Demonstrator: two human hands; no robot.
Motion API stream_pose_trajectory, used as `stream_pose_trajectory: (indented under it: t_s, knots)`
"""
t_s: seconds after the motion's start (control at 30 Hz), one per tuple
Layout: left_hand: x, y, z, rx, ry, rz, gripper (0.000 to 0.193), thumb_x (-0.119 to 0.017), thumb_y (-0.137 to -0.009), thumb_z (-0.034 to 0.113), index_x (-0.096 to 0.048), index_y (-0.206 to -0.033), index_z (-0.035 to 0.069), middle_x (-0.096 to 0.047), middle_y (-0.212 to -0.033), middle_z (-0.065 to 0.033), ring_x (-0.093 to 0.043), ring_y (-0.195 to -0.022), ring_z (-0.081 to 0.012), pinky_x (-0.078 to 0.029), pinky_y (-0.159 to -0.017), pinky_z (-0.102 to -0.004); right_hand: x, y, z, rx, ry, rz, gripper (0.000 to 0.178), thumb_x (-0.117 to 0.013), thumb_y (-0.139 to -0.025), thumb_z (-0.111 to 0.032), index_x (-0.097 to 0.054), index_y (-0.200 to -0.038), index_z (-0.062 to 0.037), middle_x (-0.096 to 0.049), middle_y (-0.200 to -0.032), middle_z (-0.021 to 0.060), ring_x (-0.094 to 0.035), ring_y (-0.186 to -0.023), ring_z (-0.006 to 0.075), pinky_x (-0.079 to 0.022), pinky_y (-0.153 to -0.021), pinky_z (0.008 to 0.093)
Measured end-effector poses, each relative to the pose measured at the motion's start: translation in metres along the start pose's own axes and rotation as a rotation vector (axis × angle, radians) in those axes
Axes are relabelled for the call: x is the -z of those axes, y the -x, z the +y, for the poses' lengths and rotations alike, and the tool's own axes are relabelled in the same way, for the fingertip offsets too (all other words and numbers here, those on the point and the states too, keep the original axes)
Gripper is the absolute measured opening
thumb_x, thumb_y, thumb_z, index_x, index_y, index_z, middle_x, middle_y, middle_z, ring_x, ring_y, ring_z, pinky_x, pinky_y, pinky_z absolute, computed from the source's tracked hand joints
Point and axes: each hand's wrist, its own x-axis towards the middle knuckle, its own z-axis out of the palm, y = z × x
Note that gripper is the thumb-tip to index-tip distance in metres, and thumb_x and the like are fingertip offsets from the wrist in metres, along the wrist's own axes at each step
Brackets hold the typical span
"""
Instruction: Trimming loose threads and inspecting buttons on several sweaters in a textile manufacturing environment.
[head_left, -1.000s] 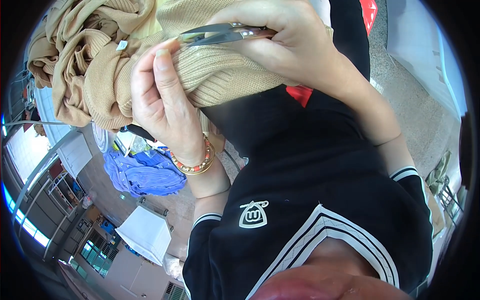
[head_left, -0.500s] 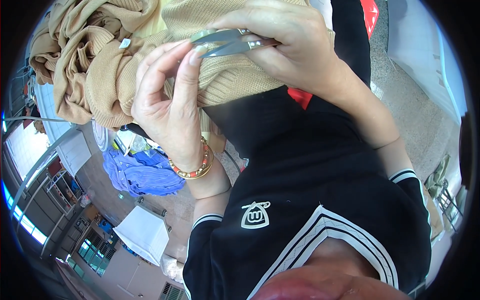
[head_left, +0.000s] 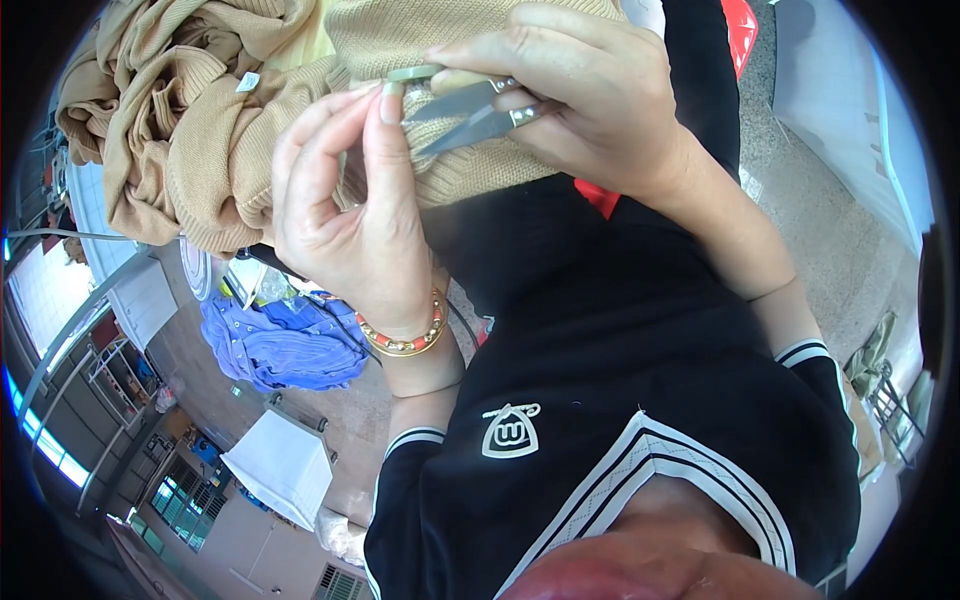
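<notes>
Small metal thread snips (head_left: 465, 118) sit in my right hand (head_left: 590, 95), their two blades spread apart and pointing left. The thumb and forefinger of that hand also pinch one end of a small, flat, pale green piece (head_left: 416, 73), seen nearly edge-on; its kind is not clear. At its other end, the thumb and forefinger of my left hand (head_left: 345, 200) press together. A beaded red and gold bracelet (head_left: 405, 345) circles my left wrist. Right behind the fingers lies a beige knit garment (head_left: 480, 170) with ribbed parts, spread over my lap.
More beige knitwear (head_left: 200, 150) is heaped to the left, with a small white label (head_left: 248, 82) on it. Below that hangs or lies a bundle of blue cloth (head_left: 280, 340). A white bin-like box (head_left: 280, 468) stands on the floor. Pale sheeting (head_left: 850, 110) rises at the right.
The snips' blades have spread wider and tilted down. The pale green piece has turned nearly edge-on. My left hand has shifted slightly right, and my right hand's fingers have moved a little.
</notes>
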Motion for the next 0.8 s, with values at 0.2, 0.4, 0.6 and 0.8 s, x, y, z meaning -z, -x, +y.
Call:
stream_pose_trajectory:
  t_s: [0.2,0.4,0.6,0.8]
  knots:
    - [0.002,-0.003,-0.002,-0.143,-0.129,-0.046,0.009,-0.076,-0.079,-0.003,-0.071,-0.086,0.0,-0.068,-0.092,-0.0092,-0.065,-0.084,-0.0165,-0.052,-0.075,-0.0274,0.023,-0.025,-0.023,-0.717,-0.296,-0.25,0.03,-0.072,-0.069,-0.005,-0.069,-0.098,-0.0056,-0.054,-0.066,0.0061,-0.058,-0.057,0.0231,-0.045,-0.05,0.0333]
    - [0.004,-0.013,-0.02,-0.413,-0.232,-0.102,0.011,-0.075,-0.081,0.001,-0.068,-0.089,0.003,-0.068,-0.097,-0.0096,-0.063,-0.088,-0.0203,-0.051,-0.08,-0.0308,0.01,-0.002,0.0,-0.468,-0.559,-0.19,0.019,-0.066,-0.08,0.002,-0.069,-0.099,0.0025,-0.066,-0.074,0.0084,-0.058,-0.062,0.0122,-0.044,-0.055,0.0255]
    - [0.003,-0.011,-0.021,-0.32,-0.102,-0.134,0.011,-0.073,-0.085,0.003,-0.066,-0.093,0.001,-0.066,-0.099,-0.0114,-0.063,-0.091,-0.0212,-0.05,-0.084,-0.0324,0.03,-0.028,0.0,-0.845,-0.683,-0.401,0.018,-0.067,-0.081,-0.003,-0.069,-0.098,0.0029,-0.065,-0.075,0.0079,-0.058,-0.064,0.011,-0.044,-0.056,0.0258]
    - [-0.003,-0.006,-0.022,-0.183,0.048,-0.085,0.01,-0.071,-0.087,0.002,-0.064,-0.094,0.0,-0.066,-0.099,-0.012,-0.063,-0.091,-0.0214,-0.05,-0.084,-0.0325,0.02,-0.024,0.007,-0.467,-0.392,-0.217,0.034,-0.073,-0.08,-0.011,-0.063,-0.111,-0.0009,-0.066,-0.101,0.0089,-0.066,-0.083,0.0243,-0.051,-0.065,0.032]
